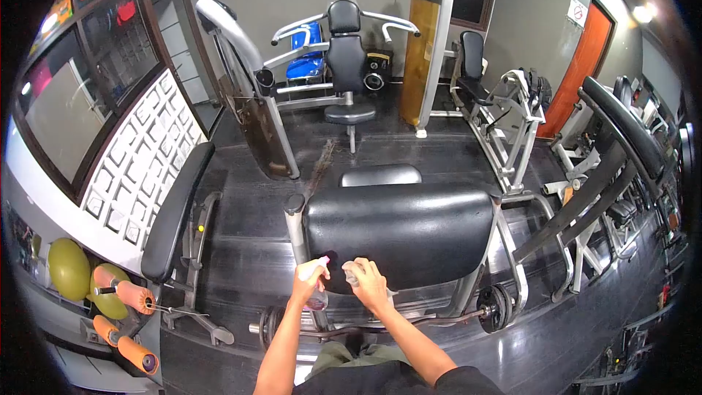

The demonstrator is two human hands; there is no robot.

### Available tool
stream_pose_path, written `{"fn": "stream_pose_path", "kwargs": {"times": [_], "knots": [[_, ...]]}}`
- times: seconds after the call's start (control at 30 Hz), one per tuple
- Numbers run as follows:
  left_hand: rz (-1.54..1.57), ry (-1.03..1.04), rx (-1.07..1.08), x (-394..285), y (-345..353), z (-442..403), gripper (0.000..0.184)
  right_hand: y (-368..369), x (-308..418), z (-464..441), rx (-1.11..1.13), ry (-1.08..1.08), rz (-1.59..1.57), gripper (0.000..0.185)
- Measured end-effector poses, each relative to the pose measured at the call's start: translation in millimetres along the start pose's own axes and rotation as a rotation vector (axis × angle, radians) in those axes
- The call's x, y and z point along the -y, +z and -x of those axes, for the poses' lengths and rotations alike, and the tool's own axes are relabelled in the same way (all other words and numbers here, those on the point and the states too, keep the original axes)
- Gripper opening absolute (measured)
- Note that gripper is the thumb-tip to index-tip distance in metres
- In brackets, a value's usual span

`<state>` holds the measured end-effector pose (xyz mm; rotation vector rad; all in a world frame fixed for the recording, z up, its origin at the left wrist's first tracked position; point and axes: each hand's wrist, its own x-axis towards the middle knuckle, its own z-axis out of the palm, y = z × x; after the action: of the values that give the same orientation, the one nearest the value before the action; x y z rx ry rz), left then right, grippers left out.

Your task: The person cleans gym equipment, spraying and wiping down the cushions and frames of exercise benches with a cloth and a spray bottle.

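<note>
My left hand (307, 282) is closed around a spray bottle (319, 300) with a pink and white top and a see-through body. In my right hand (372, 287) a crumpled greyish cloth (352, 273) is bunched between the fingers. Both hands are at the near left part of a wide black padded bench (409, 223), which slopes toward me. Whether the cloth touches the pad, I cannot tell. Below my wrists, a curved barbell (417, 322) with black plates lies across the bench's front.
A small black seat (380, 174) sits behind the pad. Ahead stands a shoulder press machine (345, 66). A long black bench (175, 212) is on the left, near green exercise balls (69, 269) and orange foam rollers (137, 355). More machines line the right.
</note>
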<state>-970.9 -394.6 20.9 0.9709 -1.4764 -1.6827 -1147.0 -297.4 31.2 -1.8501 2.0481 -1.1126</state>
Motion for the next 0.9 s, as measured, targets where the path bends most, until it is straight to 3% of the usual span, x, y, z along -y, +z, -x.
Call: {"fn": "stream_pose_path", "kwargs": {"times": [0.13, 0.3, 0.43, 0.63, 0.7, 0.8, 0.9], "knots": [[0.033, 0.001, -0.076, -5, -8, 11, 0.026, -12, -19, -8, 0.129, -0.064, 0.088, 0.042], [0.091, -0.043, -0.115, -2, -32, 25, 0.027, -29, -7, -41, -0.274, 0.038, -0.007, 0.04], [0.068, -0.035, -0.026, 0, -59, 21, 0.028, 3, 18, -33, -0.356, 0.094, 0.046, 0.043], [0.092, -0.068, 0.083, -7, -83, 6, 0.028, 26, 19, -4, -0.035, -0.014, 0.125, 0.06], [-0.037, -0.029, 0.199, -9, -91, -4, 0.03, 9, 19, -16, -0.103, 0.024, 0.173, 0.056], [0.015, -0.006, 0.22, -9, -95, -14, 0.027, -7, 29, -39, -0.367, 0.174, 0.111, 0.048], [-0.004, 0.044, 0.261, -12, -97, -23, 0.026, 20, 42, -41, -0.538, 0.252, 0.066, 0.047]]}}
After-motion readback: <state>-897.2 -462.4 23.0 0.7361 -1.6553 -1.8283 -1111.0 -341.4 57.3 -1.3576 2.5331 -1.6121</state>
